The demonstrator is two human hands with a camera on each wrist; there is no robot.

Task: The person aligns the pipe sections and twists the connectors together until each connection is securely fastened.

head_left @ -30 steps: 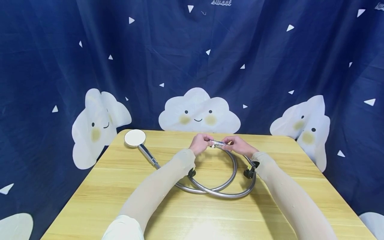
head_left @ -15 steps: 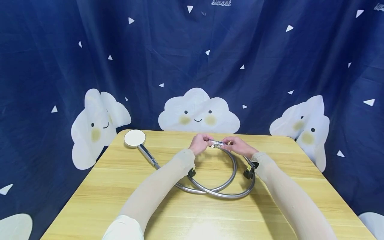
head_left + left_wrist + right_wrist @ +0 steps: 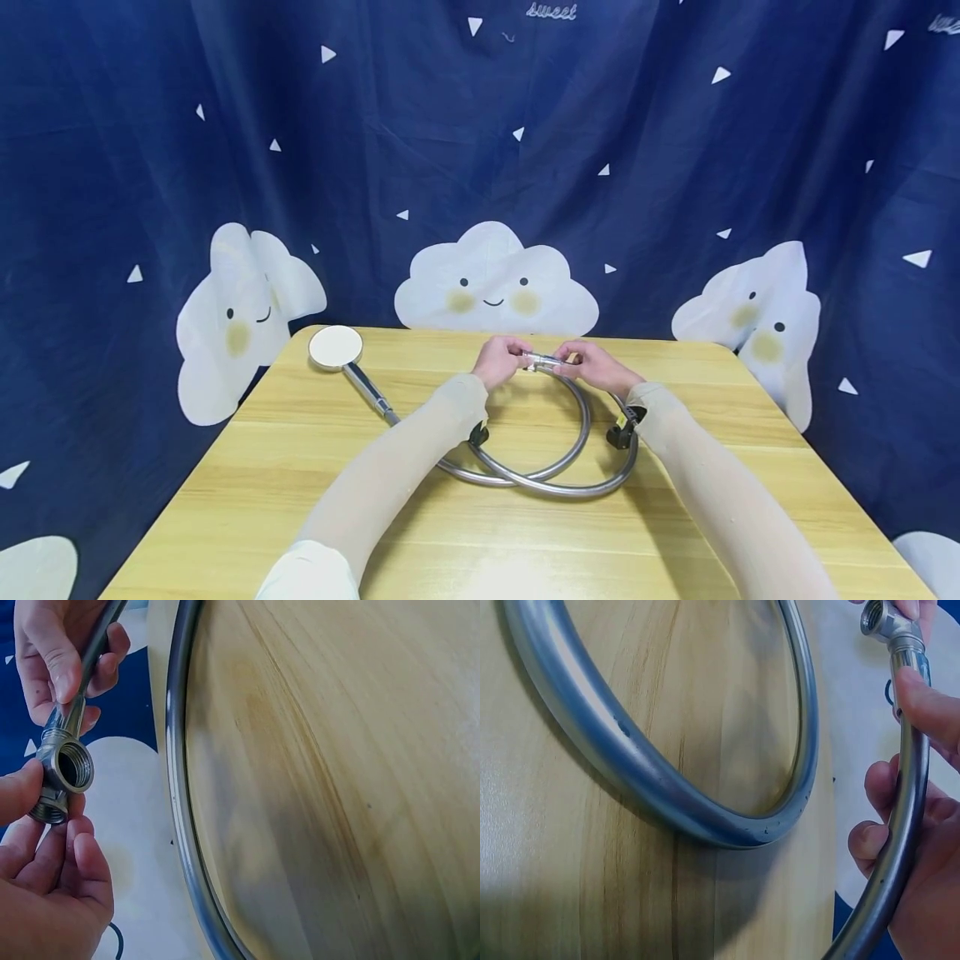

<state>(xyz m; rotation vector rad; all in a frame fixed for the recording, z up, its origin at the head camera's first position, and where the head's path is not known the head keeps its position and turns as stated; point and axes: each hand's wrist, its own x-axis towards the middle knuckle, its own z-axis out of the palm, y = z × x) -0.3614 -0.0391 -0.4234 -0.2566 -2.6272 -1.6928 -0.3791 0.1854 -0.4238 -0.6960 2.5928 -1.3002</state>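
Near the back of the table, my left hand (image 3: 498,362) pinches a silvery metal tee fitting (image 3: 64,769) between thumb and fingers. Threaded openings show at its side and lower end in the left wrist view. My right hand (image 3: 596,367) grips the end of a grey metallic shower hose (image 3: 911,795), thumb on the chrome end sleeve (image 3: 907,664) where it meets the fitting. From there the hose loops across the table below both hands. A round shower head (image 3: 335,347) with a pale face lies at the back left, its chrome handle (image 3: 366,387) joined to the hose.
The hose's crossing loops (image 3: 570,490) lie on the wooden table (image 3: 420,550) between my forearms. Dark wrist devices (image 3: 621,433) hang close to the hose. Behind the table's back edge hangs a blue curtain (image 3: 360,167) with clouds.
Both hands keep hold of the fitting and the hose end in nearly the same place. The head view has shifted very slightly; the shower head and hose loops lie as before.
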